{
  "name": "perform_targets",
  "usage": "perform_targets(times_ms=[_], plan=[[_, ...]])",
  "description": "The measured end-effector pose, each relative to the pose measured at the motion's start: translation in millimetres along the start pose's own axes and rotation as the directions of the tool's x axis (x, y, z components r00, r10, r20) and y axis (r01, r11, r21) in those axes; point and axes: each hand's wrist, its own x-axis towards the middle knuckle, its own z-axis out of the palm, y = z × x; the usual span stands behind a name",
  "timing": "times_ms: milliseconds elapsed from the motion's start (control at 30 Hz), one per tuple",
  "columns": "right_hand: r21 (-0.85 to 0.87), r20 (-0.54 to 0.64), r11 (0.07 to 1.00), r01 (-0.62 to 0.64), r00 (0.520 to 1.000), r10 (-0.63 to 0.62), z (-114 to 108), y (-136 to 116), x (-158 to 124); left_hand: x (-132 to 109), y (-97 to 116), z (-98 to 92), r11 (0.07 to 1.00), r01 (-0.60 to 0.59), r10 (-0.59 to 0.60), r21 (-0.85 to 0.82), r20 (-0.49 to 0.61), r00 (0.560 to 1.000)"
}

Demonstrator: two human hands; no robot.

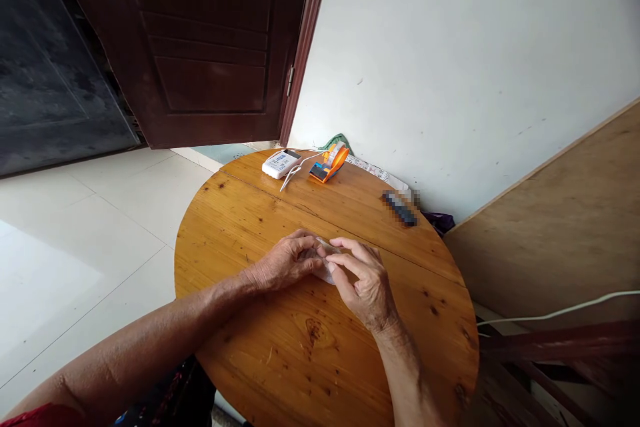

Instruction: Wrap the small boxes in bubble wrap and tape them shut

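Note:
Over the middle of the round wooden table [310,327], my two hands meet at a small, whitish, see-through piece of thin plastic [327,272], which looks like a little bag. My left hand [295,259] has its fingers and thumb curled on the plastic's left side. From the right, my right hand [363,278] pinches the edge of it between thumb and fingers, with the index finger raised a little. Fingers cover much of the plastic, so whether anything is inside cannot be seen.
Toward the table's far edge are a white box-shaped device [281,164] with a white cable [293,175] and an orange tape dispenser [330,163] holding a tape roll. A dark, pixelated long object [399,207] lies at the right. Behind stand a brown door [210,47] and a white wall [450,47].

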Motion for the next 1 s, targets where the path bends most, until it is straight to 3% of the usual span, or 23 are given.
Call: perform_targets(times_ms=[167, 367, 500, 733, 1000], plan=[[0.092, -0.098, 0.988, -0.126, 0.986, 0.135, -0.1, 3.1, 0.1, 0.3, 3.7, -3.5, 0.997, 0.021, -0.019, -0.073, 0.030, 0.999], [0.089, 0.036, 0.994, -0.056, 0.998, 0.053, -0.1, -1.3, 0.3, -1.1, 6.6, -4.3, 0.993, 0.034, -0.031, -0.116, 0.023, 0.999], [0.190, 0.007, 0.973, -0.128, 0.992, 0.129, -3.4, -0.4, 0.0, -1.9, 5.2, -7.8, 0.988, 0.040, -0.037, -0.152, 0.020, 0.999], [0.257, -0.029, 0.906, -0.336, 0.934, 0.355, 4.2, 12.7, -1.9, -1.0, 5.4, -15.0, 0.979, 0.096, -0.089, -0.182, 0.048, 0.995], [0.351, 0.164, 0.776, -0.525, 0.850, 0.501, 23.5, 28.4, -13.3, -1.1, 4.0, -13.5, 0.979, 0.084, -0.076, -0.187, 0.052, 0.996]])
